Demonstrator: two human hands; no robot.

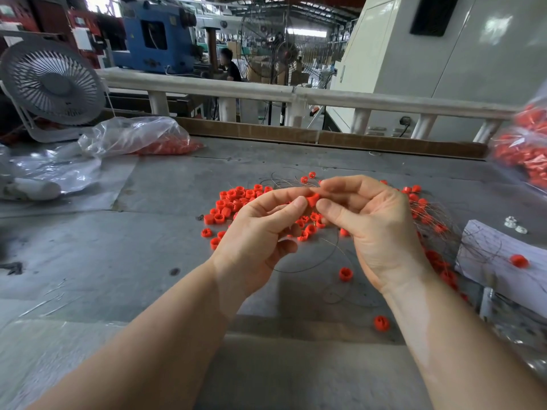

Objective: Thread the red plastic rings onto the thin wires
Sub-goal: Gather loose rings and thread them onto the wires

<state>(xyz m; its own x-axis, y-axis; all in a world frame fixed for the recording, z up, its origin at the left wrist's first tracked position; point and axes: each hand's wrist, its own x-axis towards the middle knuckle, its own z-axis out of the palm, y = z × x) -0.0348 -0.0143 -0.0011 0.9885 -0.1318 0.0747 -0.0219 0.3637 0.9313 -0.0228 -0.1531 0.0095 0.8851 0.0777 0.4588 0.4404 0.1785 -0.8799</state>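
Item one, as I log it from my remote seat: the left hand, palm up, thumb and forefinger pinching a single red ring from its left side. Item two: the right hand, fingers curled, thumb and forefinger closing on the same ring from its right, so the ring sits between both sets of fingertips above the grey surface. I read the ring as flared, its wider end toward the left thumb and its bore running roughly between the two hands, though blur leaves the exact axis uncertain. Item three: thin wires, fanning out beyond the left fingertips, and one loop of wire lying on the surface below and between the wrists. I cannot tell whether a wire enters the ring. Item four: loose red rings, heaped just beyond and left of the left hand, with strays near the right wrist. Item five: clear bag of rings, well beyond the left hand.
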